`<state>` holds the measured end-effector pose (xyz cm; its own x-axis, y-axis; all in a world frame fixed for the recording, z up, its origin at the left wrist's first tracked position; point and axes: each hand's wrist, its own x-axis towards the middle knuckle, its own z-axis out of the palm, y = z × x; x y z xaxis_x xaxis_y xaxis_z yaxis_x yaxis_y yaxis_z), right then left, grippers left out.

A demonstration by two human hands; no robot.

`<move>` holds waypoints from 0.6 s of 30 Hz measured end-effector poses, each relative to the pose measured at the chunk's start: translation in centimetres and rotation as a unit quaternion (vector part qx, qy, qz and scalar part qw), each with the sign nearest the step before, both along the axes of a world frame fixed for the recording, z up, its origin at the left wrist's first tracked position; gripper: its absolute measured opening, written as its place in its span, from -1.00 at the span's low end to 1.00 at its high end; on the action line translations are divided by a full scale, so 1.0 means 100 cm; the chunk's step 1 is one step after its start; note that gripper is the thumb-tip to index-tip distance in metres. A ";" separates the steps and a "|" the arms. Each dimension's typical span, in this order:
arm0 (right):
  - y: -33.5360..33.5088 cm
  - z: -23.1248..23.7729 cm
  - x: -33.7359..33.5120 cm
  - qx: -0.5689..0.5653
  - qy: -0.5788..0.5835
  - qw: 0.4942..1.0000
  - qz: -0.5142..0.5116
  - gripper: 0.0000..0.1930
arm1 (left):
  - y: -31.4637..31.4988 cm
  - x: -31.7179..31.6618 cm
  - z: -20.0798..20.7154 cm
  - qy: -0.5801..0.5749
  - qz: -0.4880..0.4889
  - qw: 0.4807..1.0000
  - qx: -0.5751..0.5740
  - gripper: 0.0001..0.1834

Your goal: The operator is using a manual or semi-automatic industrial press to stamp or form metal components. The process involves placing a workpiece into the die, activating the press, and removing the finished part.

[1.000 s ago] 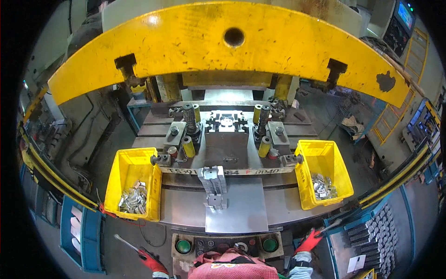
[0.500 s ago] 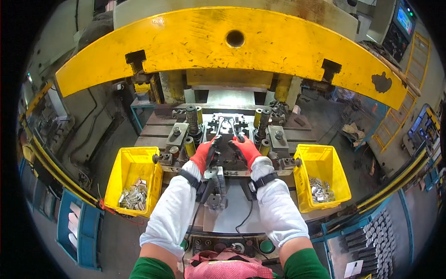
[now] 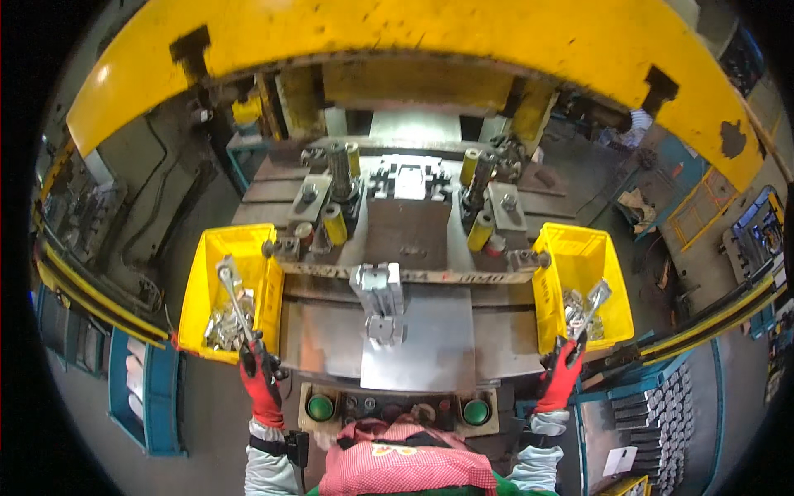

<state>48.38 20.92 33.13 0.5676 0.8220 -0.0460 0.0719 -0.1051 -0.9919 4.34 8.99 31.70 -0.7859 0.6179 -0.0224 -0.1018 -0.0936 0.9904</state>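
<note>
My left hand [image 3: 260, 376], in a red and black glove, is closed round the grip of a slim metal pick-up tool [image 3: 238, 311], tongs by their look. A small silvery metal piece [image 3: 227, 269] shows at its tip, over the left yellow bin [image 3: 271, 285]. Likewise gloved, my right hand [image 3: 564, 374] grips a matching tool [image 3: 588, 316]. Another silvery piece [image 3: 600, 291] is at that tip, above the right yellow bin [image 3: 579, 244]. Similar small metal parts lie in both bins. Whether the tips pinch the pieces is too small to tell.
A press die [image 3: 410, 178] with guide posts [image 3: 478, 178] sits under the yellow press beam [image 3: 372, 29]. Stacked metal blocks [image 3: 380, 302] stand on the bench plate [image 3: 430, 355] before it. Green buttons [image 3: 320, 406] line the control panel near my body. A blue rack [image 3: 141, 397] stands left.
Both hands have drawn back from the die and moved outward and nearer, one to each yellow bin, still holding the tools. Metal pieces now show at the tool tips.
</note>
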 end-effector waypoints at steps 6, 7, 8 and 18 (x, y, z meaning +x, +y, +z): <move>-0.026 -0.107 0.077 0.011 -0.148 0.989 0.021 -0.48 | -0.063 -0.012 -0.040 -0.171 0.016 0.980 -0.103 -0.59; -0.029 -0.064 0.031 0.003 -0.017 0.999 0.029 -0.49 | -0.063 -0.010 -0.037 -0.176 0.026 0.979 -0.101 -0.59; -0.028 -0.066 0.021 0.015 -0.056 0.996 0.070 -0.47 | -0.056 -0.007 -0.031 -0.182 0.026 0.979 -0.092 -0.59; -0.049 -0.070 -0.133 -0.137 0.188 0.823 0.518 -0.46 | -0.025 0.026 -0.032 -0.117 -0.028 0.993 -0.004 -0.75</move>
<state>35.07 16.00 26.09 -0.5272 0.7862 -0.3224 -0.0433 -0.4038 -0.9138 6.96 6.46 28.48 -0.7227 0.6601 -0.2050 -0.3332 -0.0728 0.9401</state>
